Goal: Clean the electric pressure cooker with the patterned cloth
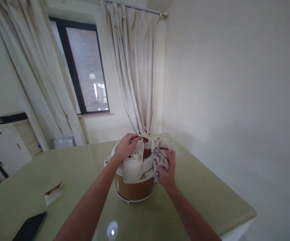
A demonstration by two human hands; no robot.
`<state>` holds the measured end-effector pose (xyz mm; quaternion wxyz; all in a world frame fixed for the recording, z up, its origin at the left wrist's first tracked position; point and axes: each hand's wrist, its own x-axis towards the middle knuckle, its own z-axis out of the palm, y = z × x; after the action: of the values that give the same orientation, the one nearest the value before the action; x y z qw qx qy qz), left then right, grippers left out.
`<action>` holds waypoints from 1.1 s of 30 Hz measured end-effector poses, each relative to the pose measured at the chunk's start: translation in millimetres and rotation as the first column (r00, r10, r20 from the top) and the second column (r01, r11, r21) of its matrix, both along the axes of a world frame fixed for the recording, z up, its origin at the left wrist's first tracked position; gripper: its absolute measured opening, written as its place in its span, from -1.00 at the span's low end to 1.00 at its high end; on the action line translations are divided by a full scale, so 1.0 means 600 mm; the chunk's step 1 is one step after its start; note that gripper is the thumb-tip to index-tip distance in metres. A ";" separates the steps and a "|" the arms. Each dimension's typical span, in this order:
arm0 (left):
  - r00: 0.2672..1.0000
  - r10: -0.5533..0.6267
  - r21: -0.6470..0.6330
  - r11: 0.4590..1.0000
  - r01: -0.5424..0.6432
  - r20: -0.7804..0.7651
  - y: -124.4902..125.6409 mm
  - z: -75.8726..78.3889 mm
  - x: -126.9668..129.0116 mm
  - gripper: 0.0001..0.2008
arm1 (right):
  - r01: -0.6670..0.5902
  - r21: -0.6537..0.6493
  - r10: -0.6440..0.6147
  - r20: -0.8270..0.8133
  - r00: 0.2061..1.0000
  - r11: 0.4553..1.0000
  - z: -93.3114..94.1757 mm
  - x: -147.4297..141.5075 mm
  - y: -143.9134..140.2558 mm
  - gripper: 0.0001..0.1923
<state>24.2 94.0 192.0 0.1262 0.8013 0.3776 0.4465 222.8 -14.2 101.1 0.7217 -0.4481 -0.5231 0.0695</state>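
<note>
A rice cooker (134, 189) with a white lid and a brown body stands upright on the green tabletop. My left hand (127, 146) lies over the left of its lid, fingers bent around the raised part at the top and steadying it. Bunched in my right hand (168, 169) is a white cloth with a grey-brown pattern (160, 157). The cloth presses against the right side of the lid and hangs down a little along the cooker's body. The right fingertips are partly hidden by the folds.
On the left of the table (84, 187) lie a dark phone (31, 226) and a small white-and-brown packet (53, 194). A plain wall (235, 100) runs along the right edge. Behind are curtains (137, 67), a window (87, 67) and a white cabinet (6, 144).
</note>
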 end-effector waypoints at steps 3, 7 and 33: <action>1.000 -0.002 -0.006 1.000 0.002 0.004 0.000 0.000 0.000 -0.74 | -0.007 0.043 0.004 0.067 0.998 0.999 -0.008 0.005 0.003 -0.59; 1.000 0.008 -0.013 1.000 -0.008 -0.004 0.002 0.000 0.002 -0.74 | 0.155 -0.152 -0.173 -0.116 0.978 0.976 -0.108 -0.006 -0.001 -0.59; 1.000 -0.002 -0.037 0.999 0.002 -0.003 0.006 -0.005 0.000 -0.71 | 0.055 0.109 -0.113 0.644 0.757 0.993 -0.246 -0.057 -0.105 -0.60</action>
<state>24.5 97.7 188.7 0.1407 0.7999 0.3851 0.4381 188.3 -77.5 -46.8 0.5164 -0.4372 -0.7221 -0.1440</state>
